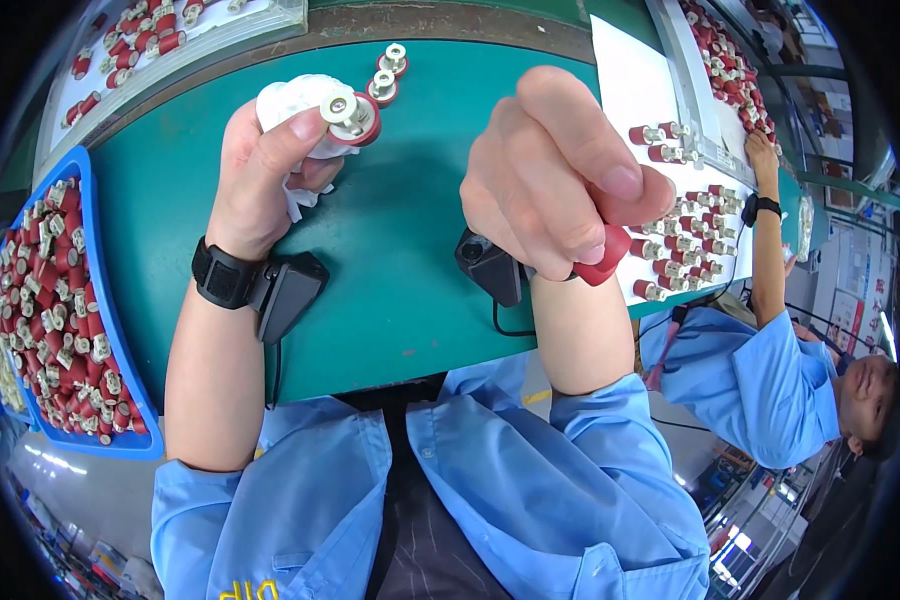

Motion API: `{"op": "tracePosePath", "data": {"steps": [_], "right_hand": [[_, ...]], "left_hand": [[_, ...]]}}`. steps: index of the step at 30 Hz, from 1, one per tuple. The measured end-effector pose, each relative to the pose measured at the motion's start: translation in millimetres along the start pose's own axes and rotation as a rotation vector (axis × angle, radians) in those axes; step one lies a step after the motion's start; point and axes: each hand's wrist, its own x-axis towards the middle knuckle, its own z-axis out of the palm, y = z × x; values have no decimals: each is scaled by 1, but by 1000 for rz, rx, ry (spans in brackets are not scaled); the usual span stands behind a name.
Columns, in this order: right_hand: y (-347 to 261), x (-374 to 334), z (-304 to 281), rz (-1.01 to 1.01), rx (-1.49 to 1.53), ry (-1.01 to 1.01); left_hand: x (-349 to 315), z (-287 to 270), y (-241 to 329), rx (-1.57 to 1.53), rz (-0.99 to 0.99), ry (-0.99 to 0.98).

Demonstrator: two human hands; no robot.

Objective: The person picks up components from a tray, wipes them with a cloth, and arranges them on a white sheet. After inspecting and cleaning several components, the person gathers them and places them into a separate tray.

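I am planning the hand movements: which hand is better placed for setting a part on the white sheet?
Probably the right hand: it holds a red part and appears nearer the white sheet. The left hand, farther away, holds a cream-topped part and white wipe.

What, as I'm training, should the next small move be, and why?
Probably lower the rounded red piece in the right hand toward the flat white sheet: rows of cylindrical red-and-cream parts lie there; the left hand holds a similar part and white cloth.
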Motion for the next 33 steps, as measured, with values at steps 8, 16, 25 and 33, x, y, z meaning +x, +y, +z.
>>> {"op": "tracePosePath", "data": {"steps": [8, 16, 25, 33], "right_hand": [[-2, -1, 11, 16, -23, 127], [-3, 0, 10, 32, -15, 153], [-3, 0, 3, -22, 77, 28], [-3, -1, 4, -43, 93, 20]], "left_hand": [[1, 2, 0, -24, -17, -4], [2, -1, -1, 63, -58, 20], [1, -1, -1, 76, -56, 12], [0, -1, -1, 83, -49, 15]]}}
